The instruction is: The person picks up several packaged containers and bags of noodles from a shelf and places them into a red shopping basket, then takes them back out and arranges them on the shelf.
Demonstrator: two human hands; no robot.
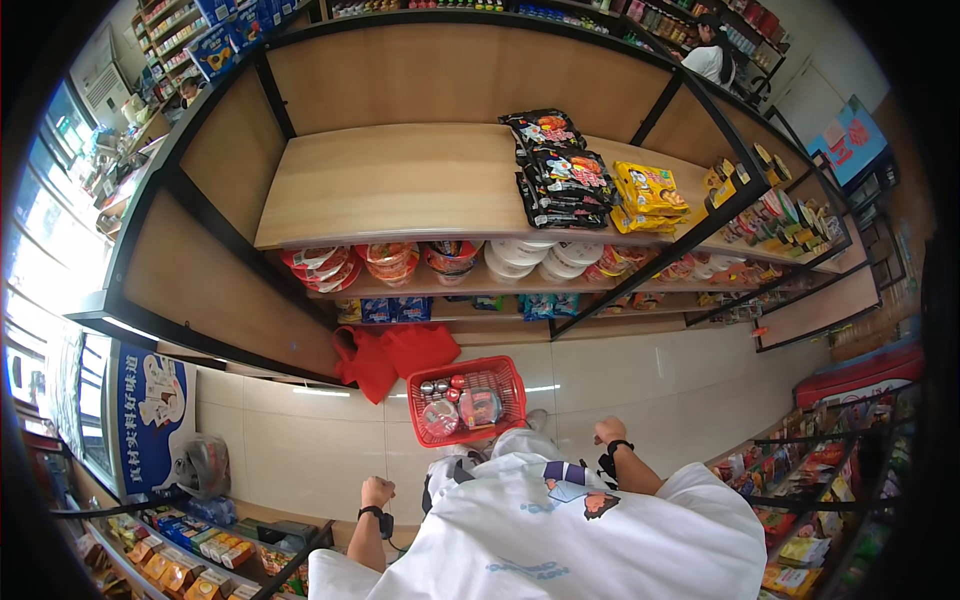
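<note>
My left hand [377,491] hangs low beside my body, fingers curled, with nothing seen in it. On the other side, my right hand [610,430] is also curled and holds nothing that I can see. Each wrist bears a black strap. Between and beyond the hands, a red plastic shopping basket [517,373] stands on the floor at my feet. In it lie instant noodle bowls [480,406] and several small cans or bottles [455,394]. Red fabric bags [397,352] lie left of the basket. Neither hand touches the basket.
Ahead stands a wooden shelf unit [390,187] with a black metal frame, bearing black noodle packets [566,176], yellow noodle packets [649,191] and, lower, noodle bowls [517,259]. Snack shelves flank me at lower left and right. One person [709,64] is at the far right, another [190,90] at the far left.
</note>
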